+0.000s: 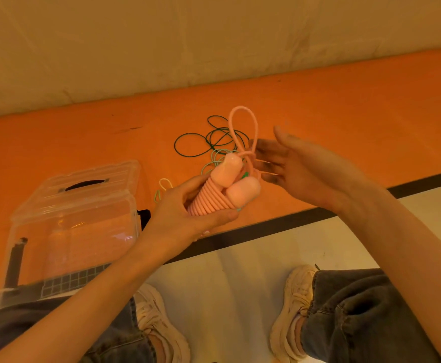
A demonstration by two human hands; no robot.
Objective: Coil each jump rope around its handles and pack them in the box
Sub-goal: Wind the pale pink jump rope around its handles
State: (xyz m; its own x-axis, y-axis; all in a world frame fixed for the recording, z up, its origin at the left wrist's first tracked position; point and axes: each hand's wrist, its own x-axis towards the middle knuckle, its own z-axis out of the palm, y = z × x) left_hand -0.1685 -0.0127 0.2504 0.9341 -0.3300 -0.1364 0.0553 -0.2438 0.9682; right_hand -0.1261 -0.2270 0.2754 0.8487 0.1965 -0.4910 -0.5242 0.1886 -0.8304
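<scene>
An orange table (345, 106) crosses the view from nine o'clock to three o'clock, its dark front edge running below the hands, with a pale wall behind it at twelve o'clock. A clear plastic box (72, 226) with a dark lid handle stands on the table at eight o'clock, its lid tipped back. The person's legs in grey jeans (358, 310) and pale sneakers (292, 310) occupy five to seven o'clock over a light floor. The left hand (188, 213), just left of centre, grips a pink jump rope (214, 197) whose cord is wound in close turns round its two handles; the rounded handle ends project toward one o'clock, side by side and touching. The right hand (300, 169), at two o'clock from the bundle, has its fingers extended and relaxed, fingertips at the free loop of pink cord (243, 127) that rises toward twelve o'clock; whether they pinch the cord cannot be told. Loose dark green cord (201, 142) lies in loops on the table at twelve o'clock from the bundle, with paler green cord (214, 158) just beside it, partly hidden behind the handles.
</scene>
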